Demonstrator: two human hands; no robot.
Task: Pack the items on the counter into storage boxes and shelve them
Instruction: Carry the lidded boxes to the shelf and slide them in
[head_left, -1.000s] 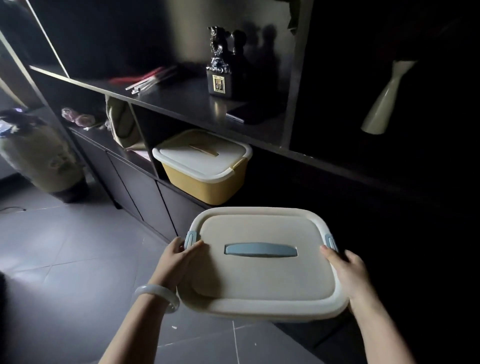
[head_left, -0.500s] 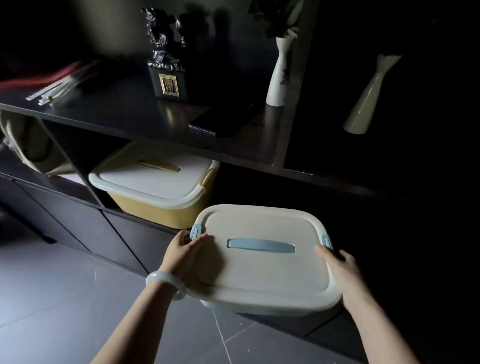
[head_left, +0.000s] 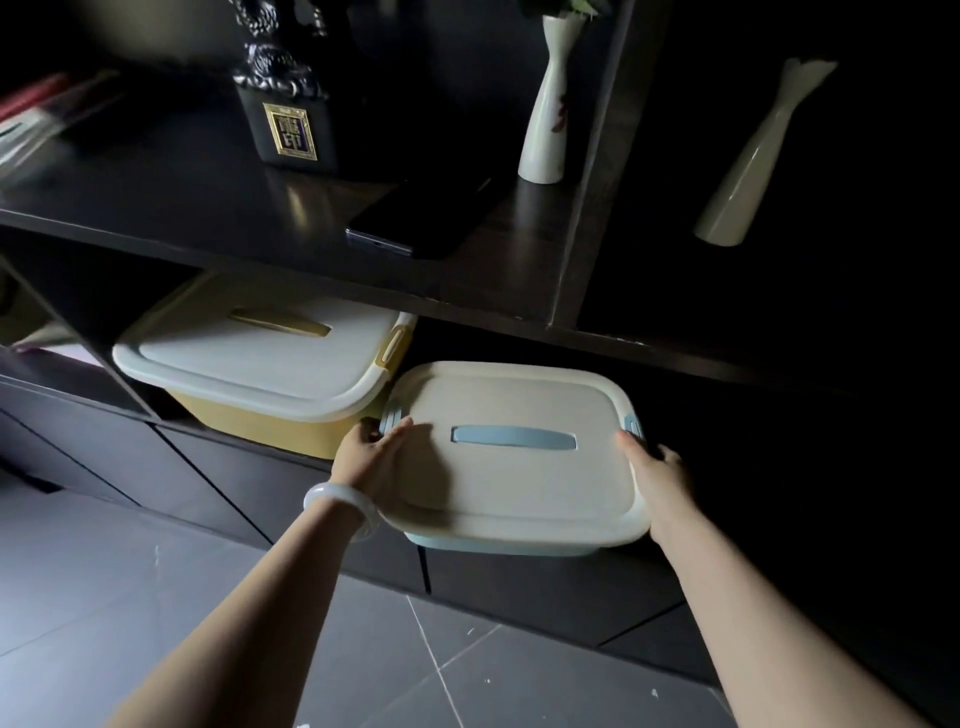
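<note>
- Left hand (head_left: 371, 457) grips the blue box (head_left: 519, 457) at its left latch, thumb on the lid, fingers curled under the rim
- Right hand (head_left: 655, 475) clamps the right side by the other latch, thumb on top
- The blue box sits at the front edge of the lower shelf (head_left: 291, 447), partly under the upper shelf (head_left: 171, 202), near side overhanging the floor (head_left: 156, 597)
- Just left, almost touching, the yellow box (head_left: 260, 364) sits in the same shelf, lid on
- On the upper shelf: a dark statue (head_left: 285, 109), a white vase (head_left: 548, 114), a phone (head_left: 421, 218) lying flat at the front edge
- A second vase (head_left: 753, 166) tilts in the dark right bay
</note>
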